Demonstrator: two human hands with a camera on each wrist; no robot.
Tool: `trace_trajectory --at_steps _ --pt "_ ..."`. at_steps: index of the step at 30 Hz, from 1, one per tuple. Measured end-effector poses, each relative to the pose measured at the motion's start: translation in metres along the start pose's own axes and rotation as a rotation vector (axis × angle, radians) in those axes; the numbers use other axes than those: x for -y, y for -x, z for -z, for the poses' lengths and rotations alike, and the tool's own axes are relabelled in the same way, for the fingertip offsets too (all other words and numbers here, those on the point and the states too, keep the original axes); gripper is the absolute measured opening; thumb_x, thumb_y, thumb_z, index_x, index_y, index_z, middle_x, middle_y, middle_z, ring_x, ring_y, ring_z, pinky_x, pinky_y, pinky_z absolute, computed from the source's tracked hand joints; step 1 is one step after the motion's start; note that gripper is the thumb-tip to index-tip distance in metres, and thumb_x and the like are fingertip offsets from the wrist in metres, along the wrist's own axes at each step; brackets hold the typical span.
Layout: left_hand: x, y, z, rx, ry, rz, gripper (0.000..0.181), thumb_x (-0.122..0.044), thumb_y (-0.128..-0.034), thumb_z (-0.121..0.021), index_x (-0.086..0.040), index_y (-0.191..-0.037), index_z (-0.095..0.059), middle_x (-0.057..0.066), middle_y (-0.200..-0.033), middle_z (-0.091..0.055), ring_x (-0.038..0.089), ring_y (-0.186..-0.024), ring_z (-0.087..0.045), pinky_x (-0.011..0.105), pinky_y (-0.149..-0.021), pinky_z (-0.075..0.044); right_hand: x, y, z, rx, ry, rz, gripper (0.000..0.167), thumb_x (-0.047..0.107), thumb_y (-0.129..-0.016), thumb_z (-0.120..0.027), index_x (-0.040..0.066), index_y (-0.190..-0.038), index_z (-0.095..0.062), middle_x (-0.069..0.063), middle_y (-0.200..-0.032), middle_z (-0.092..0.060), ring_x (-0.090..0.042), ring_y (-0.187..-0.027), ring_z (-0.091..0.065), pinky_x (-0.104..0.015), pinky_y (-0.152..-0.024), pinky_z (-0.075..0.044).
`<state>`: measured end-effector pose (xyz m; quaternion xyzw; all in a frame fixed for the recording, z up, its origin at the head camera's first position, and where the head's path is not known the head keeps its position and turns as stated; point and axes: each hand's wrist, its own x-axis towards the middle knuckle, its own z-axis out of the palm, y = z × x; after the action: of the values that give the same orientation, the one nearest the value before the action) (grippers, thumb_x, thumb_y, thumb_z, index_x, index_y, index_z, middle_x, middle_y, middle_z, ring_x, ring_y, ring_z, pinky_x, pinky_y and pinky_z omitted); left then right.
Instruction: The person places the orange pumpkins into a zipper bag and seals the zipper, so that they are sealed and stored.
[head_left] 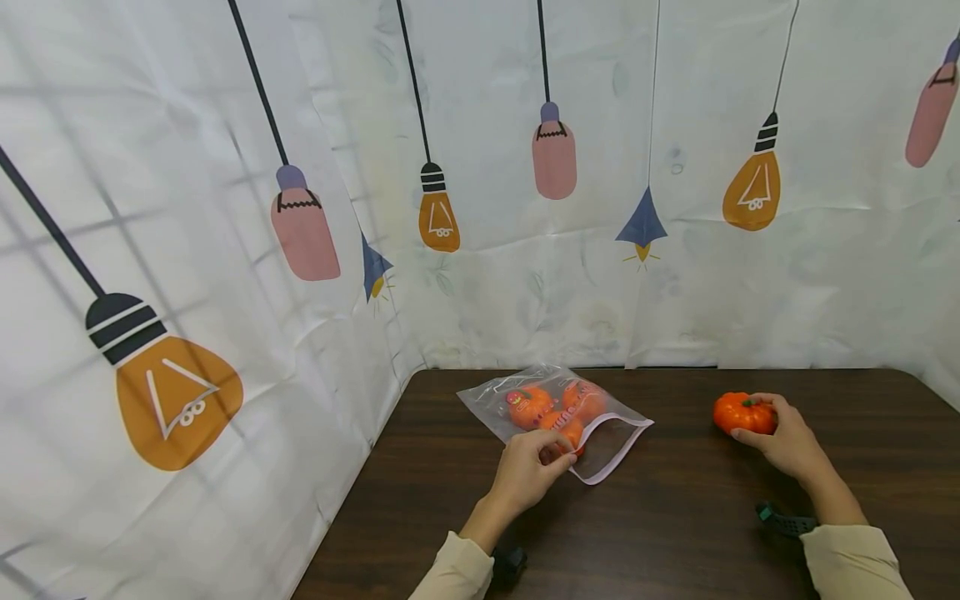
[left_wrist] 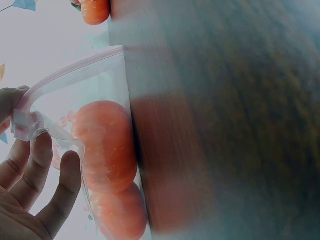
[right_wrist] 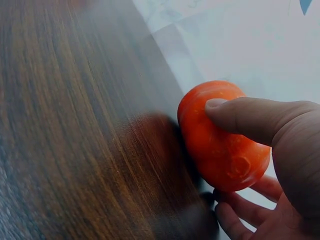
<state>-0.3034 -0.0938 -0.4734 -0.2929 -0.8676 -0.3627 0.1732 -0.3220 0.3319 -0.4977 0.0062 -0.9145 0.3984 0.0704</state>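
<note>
A clear zip bag (head_left: 615, 471) lies on the table with several small orange pumpkins (head_left: 531, 408) inside. My left hand (head_left: 521, 475) pinches the bag's pinkish zip edge (left_wrist: 75, 68) between thumb and fingers; in the left wrist view the mouth gapes beside the pumpkins. Far to the right, my right hand (head_left: 791, 446) grips a single ribbed orange pumpkin (head_left: 733, 412) with a green stem, at the tabletop. The thumb lies across this pumpkin (right_wrist: 220, 145) in the right wrist view, fingers on its other side.
The dark wooden table (head_left: 660, 533) ends at a white curtain (head_left: 480, 308) printed with hanging lamps. A black strap (head_left: 786, 522) shows by the right wrist and a dark device (head_left: 510, 564) by the left one. Bare tabletop separates the bag from the single pumpkin.
</note>
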Motion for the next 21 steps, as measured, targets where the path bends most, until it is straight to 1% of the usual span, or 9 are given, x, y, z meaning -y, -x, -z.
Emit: trace_trajectory --at_steps 9,16,18,21 --pt "-0.001 -0.001 0.001 -0.006 0.002 -0.009 0.007 -0.024 -0.0888 -0.08 -0.019 -0.089 -0.075 -0.009 -0.074 -0.067 -0.006 -0.063 -0.048 0.011 -0.059 -0.04 0.002 -0.001 -0.002 0.028 -0.009 0.027 0.081 0.038 -0.096 -0.071 -0.006 -0.149 -0.029 -0.046 -0.145 -0.027 -0.062 -0.124 -0.039 -0.071 -0.094 -0.04" --pt "-0.001 -0.001 0.001 -0.005 -0.002 -0.009 0.007 -0.024 -0.0885 -0.08 -0.02 -0.089 -0.075 -0.009 -0.075 -0.067 -0.005 -0.064 -0.048 0.011 -0.06 -0.04 0.012 -0.001 -0.003 0.04 -0.037 0.071 0.082 0.037 -0.095 -0.072 -0.006 -0.15 -0.029 -0.043 -0.149 -0.031 -0.061 -0.128 -0.041 -0.069 -0.094 -0.041" --pt "-0.001 -0.001 0.001 -0.005 -0.002 -0.007 0.007 -0.024 -0.0884 -0.08 -0.02 -0.089 -0.075 -0.009 -0.074 -0.067 -0.005 -0.064 -0.048 0.011 -0.059 -0.04 0.015 -0.001 -0.002 0.044 -0.042 0.085 0.082 0.037 -0.095 -0.072 -0.007 -0.15 -0.03 -0.042 -0.149 -0.032 -0.061 -0.128 -0.042 -0.069 -0.094 -0.042" --pt "-0.001 0.0 0.001 -0.005 -0.002 -0.006 0.007 -0.024 -0.0883 -0.08 -0.02 -0.089 -0.075 -0.008 -0.074 -0.067 -0.005 -0.064 -0.047 0.011 -0.059 -0.04 0.021 -0.002 -0.001 0.042 -0.035 0.106 0.08 0.037 -0.095 -0.072 -0.006 -0.149 -0.031 -0.041 -0.149 -0.034 -0.059 -0.126 -0.046 -0.065 -0.091 -0.046"
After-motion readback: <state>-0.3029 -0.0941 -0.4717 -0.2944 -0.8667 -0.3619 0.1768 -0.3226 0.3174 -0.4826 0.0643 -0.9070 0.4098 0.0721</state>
